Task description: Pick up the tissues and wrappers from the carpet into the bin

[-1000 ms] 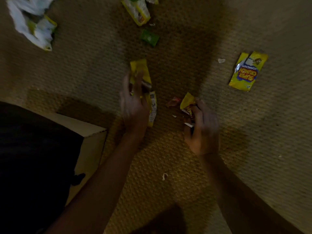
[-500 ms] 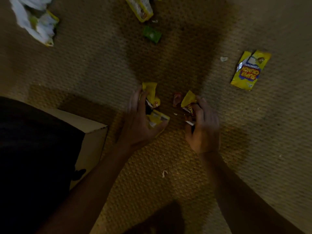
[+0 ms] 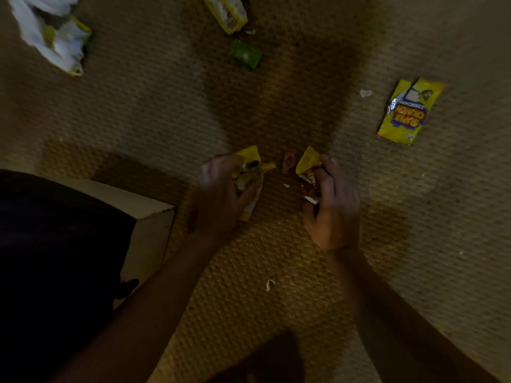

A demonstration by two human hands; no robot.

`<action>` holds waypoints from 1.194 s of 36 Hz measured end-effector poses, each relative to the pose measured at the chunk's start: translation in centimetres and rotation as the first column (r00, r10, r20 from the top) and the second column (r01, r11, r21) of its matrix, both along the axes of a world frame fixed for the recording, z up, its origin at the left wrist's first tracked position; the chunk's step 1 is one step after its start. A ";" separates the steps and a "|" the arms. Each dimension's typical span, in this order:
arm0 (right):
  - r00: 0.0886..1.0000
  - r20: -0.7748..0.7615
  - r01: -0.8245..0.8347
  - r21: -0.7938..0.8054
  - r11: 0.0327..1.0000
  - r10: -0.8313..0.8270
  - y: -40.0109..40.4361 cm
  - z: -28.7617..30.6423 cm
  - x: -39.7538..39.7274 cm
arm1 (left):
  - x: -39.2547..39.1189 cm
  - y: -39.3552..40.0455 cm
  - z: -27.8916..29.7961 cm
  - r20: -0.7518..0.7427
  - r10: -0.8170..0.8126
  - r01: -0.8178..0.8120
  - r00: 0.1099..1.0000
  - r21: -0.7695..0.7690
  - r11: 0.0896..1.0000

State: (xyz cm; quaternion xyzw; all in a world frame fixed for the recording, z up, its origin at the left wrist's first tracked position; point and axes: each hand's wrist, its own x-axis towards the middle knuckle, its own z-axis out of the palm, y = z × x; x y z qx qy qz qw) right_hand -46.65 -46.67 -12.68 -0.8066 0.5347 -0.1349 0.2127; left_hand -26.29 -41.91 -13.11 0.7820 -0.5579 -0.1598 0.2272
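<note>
Two hands, left hand (image 3: pixel 221 197) and right hand (image 3: pixel 331 208), gripping yellow wrappers (image 3: pixel 249 172)

1. The scene is dim, with a warm yellow-brown cast over the carpet (image 3: pixel 414 244).
2. The top right is lit best; light fades toward the lower left, where a black mass swallows all detail.
3. A broad dark shadow runs down the middle.
4. The left hand (image 3: pixel 221 194) and the white wrappers (image 3: pixel 52 34) are smeared by motion blur.
5. The weave curves at the edges, a wide-angle effect.
</note>
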 end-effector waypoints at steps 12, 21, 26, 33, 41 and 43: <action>0.999 0.047 0.013 -0.023 1.000 -0.012 0.1 0.0 0.1 | 0.1 -0.6 -0.4 0.114 -0.097 0.097 0.989 0.003 0.995; 0.999 0.033 0.025 -0.072 0.997 -0.022 0.2 -0.9 0.1 | -0.2 -1.0 0.1 0.182 -0.035 0.026 0.983 0.051 0.998; 0.995 0.020 0.100 -0.094 0.991 -0.098 0.4 -1.0 0.1 | -0.2 -0.9 0.0 0.191 -0.064 0.059 0.979 0.032 0.998; 0.986 -0.023 0.162 -0.010 0.987 -0.163 0.1 -0.7 0.3 | -0.2 -0.7 -0.2 0.172 -0.053 0.065 0.984 -0.062 0.996; 0.978 -0.086 0.191 -0.007 0.982 -0.191 0.0 0.1 0.8 | 0.0 -0.8 -0.1 0.157 -0.087 0.085 0.984 0.016 0.996; 0.982 -0.094 0.161 -0.011 0.987 -0.161 0.1 0.3 0.9 | -0.1 -0.8 0.0 0.131 -0.078 0.078 0.988 -0.001 0.997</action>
